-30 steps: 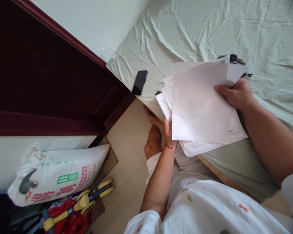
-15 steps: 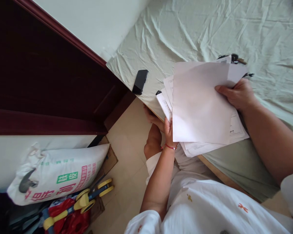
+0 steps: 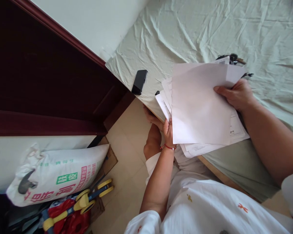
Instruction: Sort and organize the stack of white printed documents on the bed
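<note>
spreading wide, the wrinkled pale-green bedsheet [image 3: 210, 29] lies beneath a fanned stack of smooth white papers [image 3: 197, 107]; the right hand [image 3: 236, 94] pinches its top sheet, the left hand [image 3: 168, 130] grips its lower edge; a glossy black phone [image 3: 139, 82] lies nearby.

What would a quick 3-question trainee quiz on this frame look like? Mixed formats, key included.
1. True or false: the flat black rectangular phone lies on the tiled floor.
2. Multiple choice: the right hand grips the loose stack of white paper sheets at its A) right edge, B) lower left corner, C) nowhere.
3. Fill in: the left hand has a thin ____ string bracelet at the wrist.

Key
1. False: it lies near the corner of the bed with the wrinkled pale green sheet.
2. A
3. red
</note>
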`<state>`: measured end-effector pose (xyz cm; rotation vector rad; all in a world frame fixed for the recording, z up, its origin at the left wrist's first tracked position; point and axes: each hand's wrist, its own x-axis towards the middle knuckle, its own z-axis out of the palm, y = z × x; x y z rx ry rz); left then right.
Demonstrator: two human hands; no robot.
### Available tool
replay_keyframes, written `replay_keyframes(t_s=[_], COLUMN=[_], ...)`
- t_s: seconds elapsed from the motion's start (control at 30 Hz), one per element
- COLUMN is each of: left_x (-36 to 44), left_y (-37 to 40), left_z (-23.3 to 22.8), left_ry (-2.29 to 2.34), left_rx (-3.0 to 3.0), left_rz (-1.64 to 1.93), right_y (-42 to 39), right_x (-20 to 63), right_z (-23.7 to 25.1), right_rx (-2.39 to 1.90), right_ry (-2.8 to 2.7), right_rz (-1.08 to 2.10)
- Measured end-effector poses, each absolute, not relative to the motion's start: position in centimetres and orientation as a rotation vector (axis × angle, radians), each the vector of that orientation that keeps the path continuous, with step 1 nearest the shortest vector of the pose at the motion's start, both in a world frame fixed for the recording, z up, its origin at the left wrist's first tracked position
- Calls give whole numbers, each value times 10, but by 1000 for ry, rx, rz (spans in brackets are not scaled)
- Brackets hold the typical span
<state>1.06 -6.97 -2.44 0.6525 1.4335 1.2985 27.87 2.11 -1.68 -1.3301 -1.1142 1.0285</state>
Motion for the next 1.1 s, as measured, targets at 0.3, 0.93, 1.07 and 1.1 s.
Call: replay_keyframes(t_s=[0.3,0.93,1.07,1.1], left_x=[9,6,5,5], left_y=[-69,-69,-69,-69], left_z=[-24,-29,-32,-33], left_ry=[1383,1483,1428,1445], left_rx=[788,702,844,842], left_rz=[1378,1346,1385,1393], right_y=[22,21,22,22], right_x=[280,278,282,283], right_z=[-18,-19,-22,-23], right_rx=[-1342,-1298,-1285,-1281], right_ry=[-1134,-1065,-1020,-999], right_rz=[1012,1044,996,977])
